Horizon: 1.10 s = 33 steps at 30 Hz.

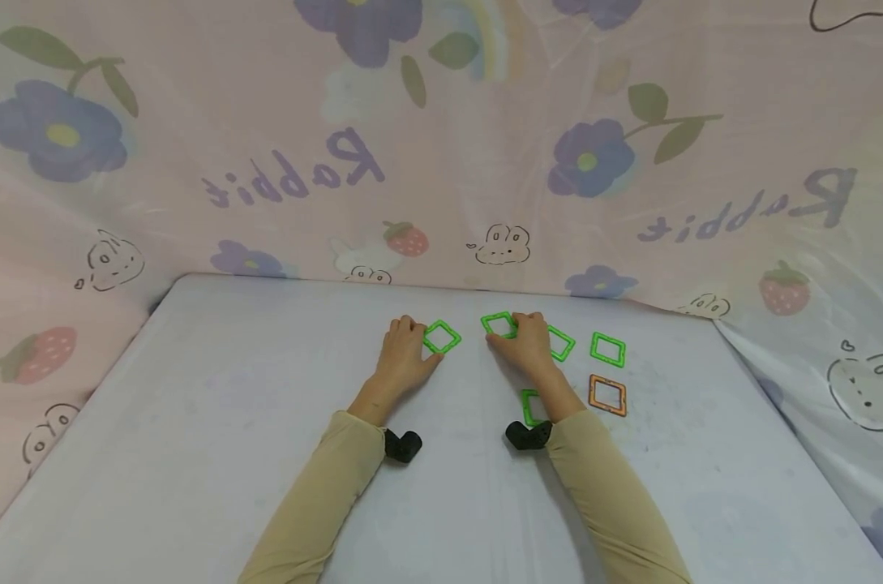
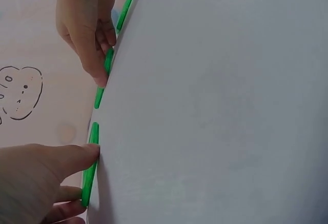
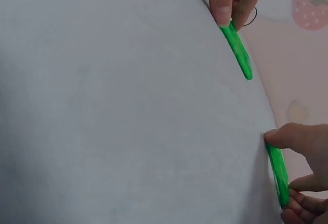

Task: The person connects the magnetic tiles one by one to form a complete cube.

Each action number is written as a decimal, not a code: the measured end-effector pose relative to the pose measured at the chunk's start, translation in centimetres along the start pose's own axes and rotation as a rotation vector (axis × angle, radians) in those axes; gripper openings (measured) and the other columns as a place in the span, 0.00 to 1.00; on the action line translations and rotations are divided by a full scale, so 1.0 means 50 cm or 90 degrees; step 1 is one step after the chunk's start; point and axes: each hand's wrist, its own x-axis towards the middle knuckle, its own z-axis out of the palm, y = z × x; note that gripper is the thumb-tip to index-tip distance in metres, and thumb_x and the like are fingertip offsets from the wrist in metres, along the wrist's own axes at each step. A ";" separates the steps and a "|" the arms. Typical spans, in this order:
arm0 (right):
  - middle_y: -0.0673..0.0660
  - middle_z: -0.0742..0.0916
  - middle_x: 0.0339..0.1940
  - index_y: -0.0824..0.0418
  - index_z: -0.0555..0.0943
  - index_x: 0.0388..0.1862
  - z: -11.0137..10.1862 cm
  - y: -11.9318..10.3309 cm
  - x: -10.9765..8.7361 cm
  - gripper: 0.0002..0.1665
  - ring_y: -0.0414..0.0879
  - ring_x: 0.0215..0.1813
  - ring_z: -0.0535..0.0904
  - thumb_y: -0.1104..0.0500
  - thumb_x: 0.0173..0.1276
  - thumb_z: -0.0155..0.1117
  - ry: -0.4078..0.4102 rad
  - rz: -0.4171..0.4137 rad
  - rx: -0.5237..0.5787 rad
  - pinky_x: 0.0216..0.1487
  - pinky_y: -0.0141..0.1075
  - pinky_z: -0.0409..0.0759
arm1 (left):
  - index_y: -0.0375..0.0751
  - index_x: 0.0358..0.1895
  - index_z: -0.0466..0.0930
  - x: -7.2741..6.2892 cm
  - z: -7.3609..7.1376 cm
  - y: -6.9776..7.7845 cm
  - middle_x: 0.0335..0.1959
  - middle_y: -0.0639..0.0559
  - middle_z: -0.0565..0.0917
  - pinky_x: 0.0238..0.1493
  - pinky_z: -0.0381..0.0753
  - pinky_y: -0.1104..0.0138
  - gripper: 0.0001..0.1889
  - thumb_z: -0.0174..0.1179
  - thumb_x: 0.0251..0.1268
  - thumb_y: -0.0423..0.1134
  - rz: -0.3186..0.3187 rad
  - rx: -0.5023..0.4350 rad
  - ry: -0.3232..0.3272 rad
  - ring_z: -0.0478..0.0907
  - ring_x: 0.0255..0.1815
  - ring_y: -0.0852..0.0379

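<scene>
My left hand (image 1: 403, 354) grips a green square frame tile (image 1: 442, 337) by its left side, thumb at the near edge and fingers at the far one. To its right, my right hand (image 1: 526, 344) holds another green square frame tile (image 1: 490, 324), again between thumb and fingers. A gap separates these two tiles. In the left wrist view the left hand's tile (image 2: 91, 165) appears edge-on, with the thumb against it. The right wrist view shows the right hand's tile (image 3: 277, 172) pinched, close to the white surface.
Right of the right hand lie a green tile (image 1: 562, 344), partly hidden, another green tile (image 1: 608, 349) and an orange tile (image 1: 607, 395). One more green tile (image 1: 529, 408) is partly covered by the right wrist. A printed curtain (image 1: 441, 162) rises behind the white table (image 1: 193, 422).
</scene>
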 end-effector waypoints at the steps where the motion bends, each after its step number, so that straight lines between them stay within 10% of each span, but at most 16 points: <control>1: 0.74 0.72 0.60 0.76 0.68 0.65 -0.001 0.001 -0.001 0.41 0.64 0.62 0.67 0.49 0.62 0.66 -0.002 -0.001 0.002 0.63 0.52 0.68 | 0.26 0.57 0.74 -0.001 -0.001 0.000 0.49 0.38 0.73 0.55 0.70 0.55 0.28 0.66 0.60 0.44 0.004 0.000 -0.004 0.66 0.52 0.44; 33: 0.64 0.78 0.58 0.66 0.71 0.64 -0.027 -0.003 -0.062 0.38 0.59 0.57 0.76 0.52 0.58 0.71 -0.065 -0.083 0.146 0.54 0.49 0.78 | 0.36 0.67 0.68 -0.020 -0.025 -0.023 0.61 0.41 0.68 0.63 0.64 0.51 0.28 0.60 0.65 0.40 0.129 -0.003 -0.151 0.63 0.61 0.44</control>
